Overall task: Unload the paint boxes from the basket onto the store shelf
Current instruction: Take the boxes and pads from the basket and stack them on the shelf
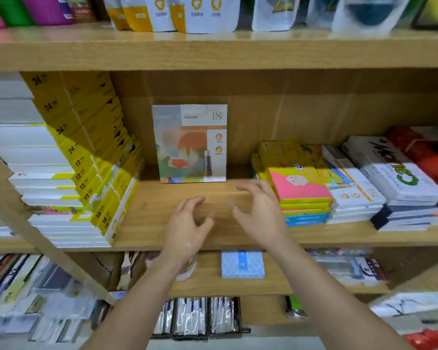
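A paint box (190, 145) with a pastel orange and green cover marked 18 stands upright against the back of the middle wooden shelf (162, 198). My left hand (187, 223) and my right hand (258, 210) hover over the shelf board in front of the box, apart from it. Both hold nothing, with fingers loosely curled and spread. No basket is in view.
A leaning stack of yellow and white boxes (86, 160) marked 24, 12 and 18 fills the left of the shelf. Piles of flat colourful boxes (301, 190) lie to the right. Pouches (187, 13) stand on the shelf above, and packets (242, 265) lie on the shelves below.
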